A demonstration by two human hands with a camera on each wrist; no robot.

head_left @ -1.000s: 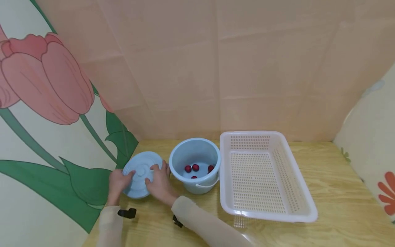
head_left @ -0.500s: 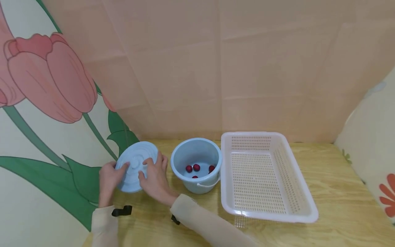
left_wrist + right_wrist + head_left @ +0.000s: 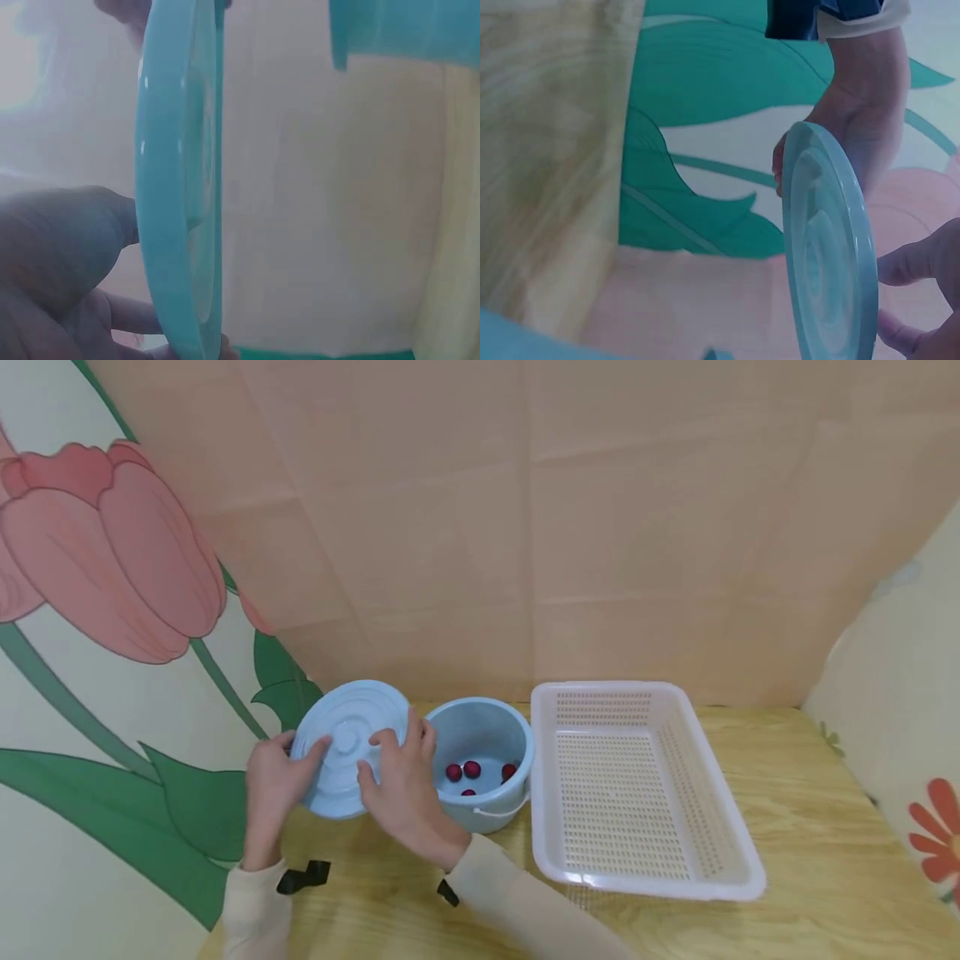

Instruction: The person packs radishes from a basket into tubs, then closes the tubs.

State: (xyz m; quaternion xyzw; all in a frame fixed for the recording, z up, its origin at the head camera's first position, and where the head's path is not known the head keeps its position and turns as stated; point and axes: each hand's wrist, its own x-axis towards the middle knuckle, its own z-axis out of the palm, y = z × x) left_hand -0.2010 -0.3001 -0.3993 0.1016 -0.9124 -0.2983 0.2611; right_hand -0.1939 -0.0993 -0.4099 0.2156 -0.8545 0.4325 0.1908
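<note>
A round light-blue lid point(image 3: 347, 781) with raised rings and a central knob is held up off the table, left of the bucket. My left hand point(image 3: 276, 785) grips its left edge, thumb on top. On the right edge, my right hand point(image 3: 411, 795) holds it with fingers around the rim. Both wrist views show the lid point(image 3: 163, 187) nearly edge-on, between the two hands. Beside it stands a light-blue bucket point(image 3: 468, 817) with a white handle, partly covered by the lid and right hand. Several small dark red round pieces point(image 3: 472, 769) lie at its bottom.
Right of the bucket sits a white perforated plastic basket point(image 3: 546, 793) on the wooden table point(image 3: 795, 793). A wall with tulip pictures point(image 3: 90, 710) closes the left side, and a pinkish-beige sheet point(image 3: 420, 527) hangs behind.
Both hands have raised the lid from low over the table at left, then brought it right toward the bucket. Bucket and basket have stayed put.
</note>
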